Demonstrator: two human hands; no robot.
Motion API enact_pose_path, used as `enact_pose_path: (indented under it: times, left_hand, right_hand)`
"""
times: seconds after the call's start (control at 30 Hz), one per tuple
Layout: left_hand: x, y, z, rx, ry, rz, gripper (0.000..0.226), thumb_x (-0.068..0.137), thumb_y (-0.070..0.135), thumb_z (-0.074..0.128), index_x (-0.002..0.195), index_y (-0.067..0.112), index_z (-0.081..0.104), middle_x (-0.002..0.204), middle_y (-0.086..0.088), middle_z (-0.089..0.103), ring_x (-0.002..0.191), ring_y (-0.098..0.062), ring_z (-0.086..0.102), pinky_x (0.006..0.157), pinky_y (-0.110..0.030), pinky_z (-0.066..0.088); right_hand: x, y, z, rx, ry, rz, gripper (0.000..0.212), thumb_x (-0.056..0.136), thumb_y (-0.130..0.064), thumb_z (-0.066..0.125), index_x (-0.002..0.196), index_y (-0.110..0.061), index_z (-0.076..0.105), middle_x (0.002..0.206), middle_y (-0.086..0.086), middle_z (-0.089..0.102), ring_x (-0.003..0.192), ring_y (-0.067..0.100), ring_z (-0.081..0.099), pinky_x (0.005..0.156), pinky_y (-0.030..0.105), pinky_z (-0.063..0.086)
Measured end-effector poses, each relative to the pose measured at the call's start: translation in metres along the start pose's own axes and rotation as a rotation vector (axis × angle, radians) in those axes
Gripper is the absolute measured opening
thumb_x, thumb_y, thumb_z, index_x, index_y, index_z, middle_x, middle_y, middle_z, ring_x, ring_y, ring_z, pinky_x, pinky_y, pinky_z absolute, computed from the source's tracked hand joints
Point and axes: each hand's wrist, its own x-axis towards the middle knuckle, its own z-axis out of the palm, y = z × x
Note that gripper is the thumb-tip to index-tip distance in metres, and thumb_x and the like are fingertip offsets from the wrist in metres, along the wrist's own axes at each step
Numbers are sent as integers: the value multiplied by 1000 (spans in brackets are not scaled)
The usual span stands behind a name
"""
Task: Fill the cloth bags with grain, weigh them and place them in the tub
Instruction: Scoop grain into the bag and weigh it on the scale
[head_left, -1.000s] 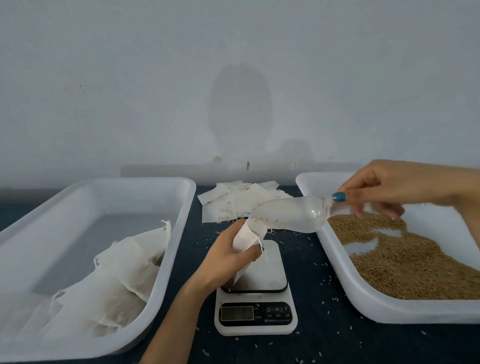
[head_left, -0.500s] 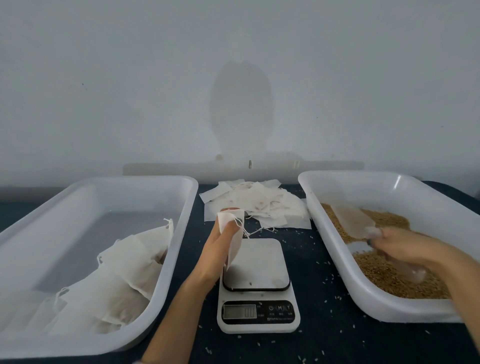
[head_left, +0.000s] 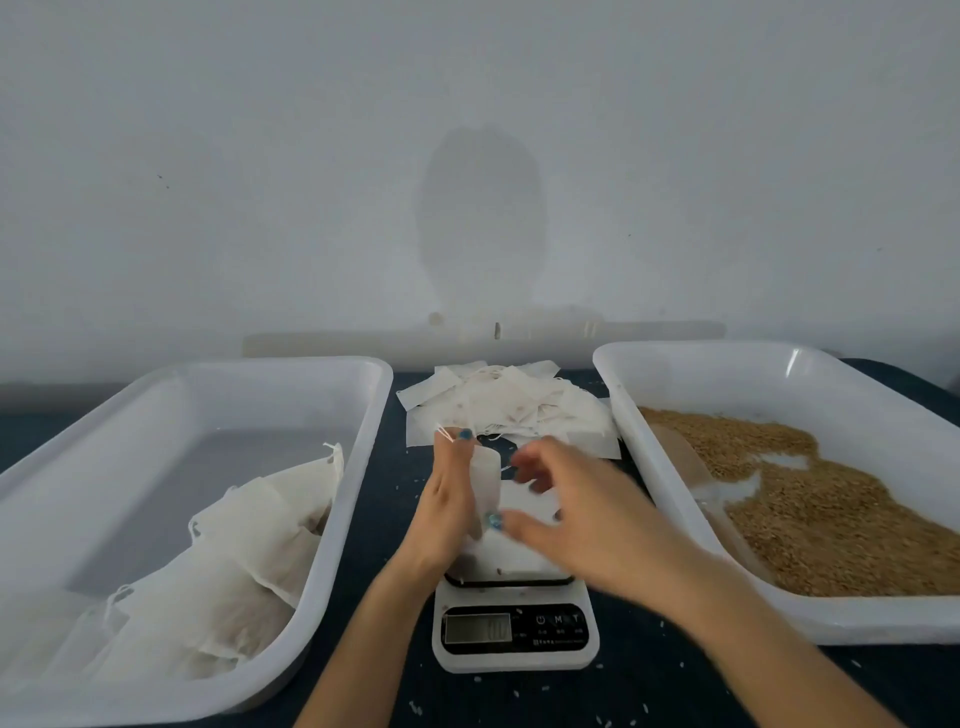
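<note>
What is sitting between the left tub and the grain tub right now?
In the head view, the scale, with a pile of empty bags behind it; above its platform the left hand holds a cloth bag.

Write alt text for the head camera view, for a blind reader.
A left hand holds a small cloth bag above a kitchen scale while the blurred right hand reaches for it. The left tub holds filled bags, the right tub grain.
</note>
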Motion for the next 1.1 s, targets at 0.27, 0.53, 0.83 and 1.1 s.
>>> enact_pose_path:
  times: [0.27,0.53,0.83,1.1]
  left_hand:
    - [5,10,-1,-395,50,-15,63,81,82,32,76,22,49,62,6,58,61,-8,60,61,-21,49]
    - [5,11,1,-294,-12,-39,63,92,76,24,86,36,72,93,8,74,98,-4,66,99,-33,40]
    - [7,3,-5,272,16,206,9,92,28,67,85,27,61,78,19,67,78,1,63,69,-11,46]
    - [8,-9,-12,549,-10,138,16,86,35,69,78,32,55,75,15,65,69,0,58,61,-16,45]
  right_hand:
    - [17,-6,43,29,250,45,42,83,-61,65,114,-37,51,106,-22,61,90,-1,59,74,16,48]
    - [23,12,42,59,415,38,29,97,-53,48,100,-34,70,83,-13,68,77,8,62,63,28,48]
    - [38,41,31,424,471,90,34,89,-53,61,65,-28,60,55,-10,56,54,6,50,52,30,40]
    - [38,66,56,494,345,71,13,93,-34,66,81,-28,67,67,-10,63,66,1,60,58,19,42]
